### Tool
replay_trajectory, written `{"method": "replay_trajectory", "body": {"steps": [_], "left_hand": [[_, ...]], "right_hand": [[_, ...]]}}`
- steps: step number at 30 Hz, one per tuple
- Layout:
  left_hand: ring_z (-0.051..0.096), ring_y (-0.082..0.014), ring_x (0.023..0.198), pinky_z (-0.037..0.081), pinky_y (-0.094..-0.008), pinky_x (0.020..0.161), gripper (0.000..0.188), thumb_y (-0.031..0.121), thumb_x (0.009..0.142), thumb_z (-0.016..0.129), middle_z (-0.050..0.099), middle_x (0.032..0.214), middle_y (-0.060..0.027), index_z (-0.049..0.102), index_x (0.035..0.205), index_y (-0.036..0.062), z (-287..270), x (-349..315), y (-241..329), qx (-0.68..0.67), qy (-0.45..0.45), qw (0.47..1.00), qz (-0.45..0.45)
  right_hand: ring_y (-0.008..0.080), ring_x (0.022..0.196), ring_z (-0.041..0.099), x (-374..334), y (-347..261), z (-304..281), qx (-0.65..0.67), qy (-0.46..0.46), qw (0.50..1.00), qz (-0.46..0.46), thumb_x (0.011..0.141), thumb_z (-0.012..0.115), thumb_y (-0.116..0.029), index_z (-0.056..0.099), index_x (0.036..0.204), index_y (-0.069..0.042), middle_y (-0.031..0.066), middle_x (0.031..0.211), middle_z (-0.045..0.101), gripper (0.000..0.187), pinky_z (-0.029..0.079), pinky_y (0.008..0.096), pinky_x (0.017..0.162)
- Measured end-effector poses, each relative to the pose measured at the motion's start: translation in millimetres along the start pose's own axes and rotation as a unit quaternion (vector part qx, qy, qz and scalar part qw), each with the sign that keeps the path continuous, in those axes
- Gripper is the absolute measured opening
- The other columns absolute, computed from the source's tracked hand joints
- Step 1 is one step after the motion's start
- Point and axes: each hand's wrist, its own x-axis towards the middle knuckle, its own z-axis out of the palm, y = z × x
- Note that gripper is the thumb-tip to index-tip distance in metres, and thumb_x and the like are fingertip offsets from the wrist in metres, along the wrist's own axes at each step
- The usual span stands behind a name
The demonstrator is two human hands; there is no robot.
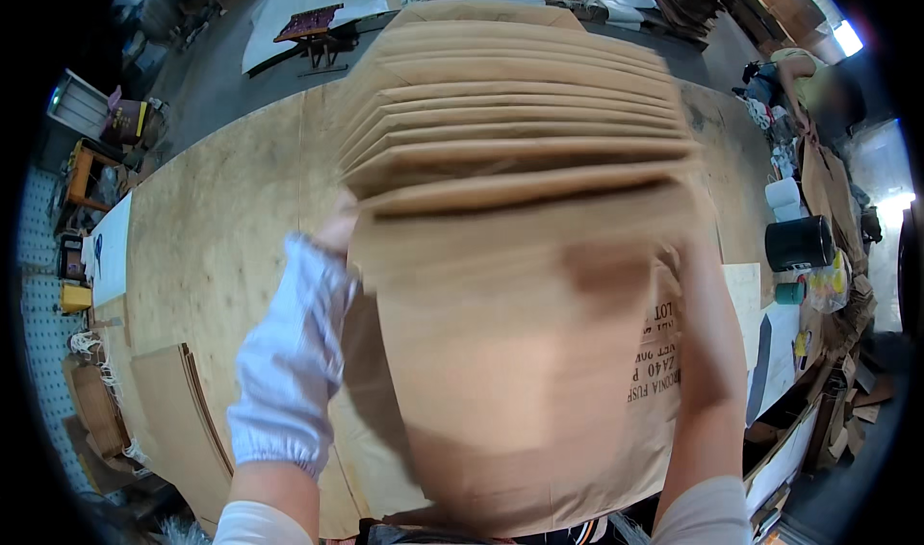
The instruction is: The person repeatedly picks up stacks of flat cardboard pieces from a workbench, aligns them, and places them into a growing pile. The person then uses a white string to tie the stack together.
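Observation:
A thick stack of brown paper sacks (520, 266) is held up in front of me over the table, blurred by motion. Its far folded ends are fanned out in several overlapping layers. At the left edge my left hand (339, 220) grips the stack, its fingers mostly hidden by the paper. On the opposite edge my right hand (695, 232) holds it too, smeared and partly covered. Beneath lies a printed paper sack (656, 381) with dark lettering, flat on the wooden table (221, 218). A light blue sleeve cover (289, 353) is on my left forearm.
Flat brown sheets (173, 401) lie at the table's left front. Along the right edge stand a black cylinder (799, 243), a white roll (782, 195) and a green tape roll (789, 293). Another person (818, 88) bends over brown paper at the far right.

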Motion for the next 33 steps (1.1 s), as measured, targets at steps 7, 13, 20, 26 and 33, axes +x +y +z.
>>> {"method": "replay_trajectory", "body": {"steps": [7, 13, 20, 26, 33], "left_hand": [[0.055, -0.0196, 0.089, 0.047, -0.0300, 0.073, 0.059, 0.006, 0.069, 0.069, 0.055, 0.101, -0.0123, 0.042, 0.120, -0.0003, -14.3, 34.3, -71.0, 0.027, 0.066, 0.997, 0.013], [0.054, -0.0192, 0.086, 0.047, -0.0288, 0.070, 0.059, 0.010, 0.070, 0.070, 0.054, 0.099, -0.0130, 0.041, 0.120, -0.0007, 5.0, -54.4, -70.6, 0.232, 0.109, 0.955, 0.148], [0.044, -0.0273, 0.110, 0.037, -0.0339, 0.091, 0.085, 0.009, 0.071, 0.067, 0.039, 0.124, -0.0184, 0.011, 0.133, -0.0049, 54.8, -252.1, -143.0, 0.163, 0.096, 0.980, 0.067], [0.040, -0.0349, 0.115, 0.029, -0.0382, 0.099, 0.085, 0.008, 0.070, 0.064, 0.036, 0.126, -0.0243, 0.010, 0.133, -0.0079, 58.6, -309.8, -185.2, 0.453, 0.052, 0.890, 0.019], [0.045, -0.0402, 0.102, 0.037, -0.0425, 0.087, 0.058, 0.013, 0.072, 0.062, 0.046, 0.113, -0.0241, 0.036, 0.122, -0.0023, 37.6, -317.1, -156.5, 0.427, 0.042, 0.903, -0.018]], "right_hand": [[0.0205, 0.109, 0.044, 36.6, 37.2, 74.0, 0.045, -0.022, 0.998, 0.027, 0.083, 0.049, -0.010, 0.043, 0.118, 0.000, 0.0114, 0.118, 0.046, 0.037, 0.036, 0.0325, 0.093], [0.0239, 0.111, 0.042, -42.1, 50.9, 63.7, 0.087, 0.155, 0.984, 0.002, 0.079, 0.052, -0.009, 0.041, 0.119, 0.001, 0.0137, 0.120, 0.044, 0.042, 0.034, 0.0345, 0.094], [0.0410, 0.122, 0.028, -134.2, -65.1, 126.2, -0.306, 0.082, 0.888, -0.334, 0.070, 0.069, -0.029, 0.038, 0.130, -0.023, 0.0222, 0.135, 0.026, 0.068, 0.027, 0.0526, 0.098], [0.0368, 0.131, 0.015, -34.8, -116.8, 149.1, -0.404, 0.116, 0.867, -0.268, 0.082, 0.045, -0.053, 0.023, 0.137, -0.029, 0.0130, 0.144, 0.013, 0.064, 0.017, 0.0617, 0.098], [0.0331, 0.131, 0.018, -16.3, -148.0, 149.9, -0.365, -0.140, 0.904, -0.173, 0.081, 0.052, -0.043, 0.017, 0.138, -0.029, 0.0140, 0.143, 0.019, 0.068, 0.022, 0.0459, 0.104]]}}
